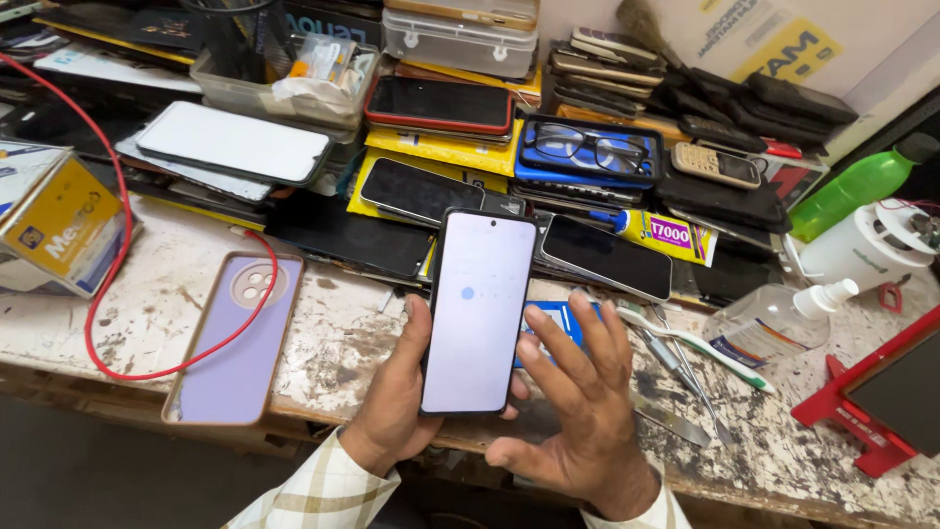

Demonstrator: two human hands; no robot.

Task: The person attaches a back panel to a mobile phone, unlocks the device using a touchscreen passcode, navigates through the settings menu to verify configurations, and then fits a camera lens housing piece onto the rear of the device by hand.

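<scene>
Smartphone (478,312), dark-framed, screen lit pale with a small blue dot; held upright above the near edge of the stained workbench (333,333), centre of view. Its back and lower edge are hidden by the left hand (397,392), which grips it from behind, thumb up along the left side, fingertips barely showing at the right edge. Right hand (580,402) just right of the phone, open, fingers spread and slightly bent, holding nothing; whether its forefinger touches the phone's edge cannot be told. It partly covers a blue object on the bench, kind unclear. Both checked sleeves cut off at the bottom. Left: lilac phone case (235,338), camera cut-out far, crossed by a red cable (108,235). Right: tweezers (690,377), clear pump bottle (774,318). Far: stacked phones, spectacles (587,149), glue tube (656,233).
</scene>
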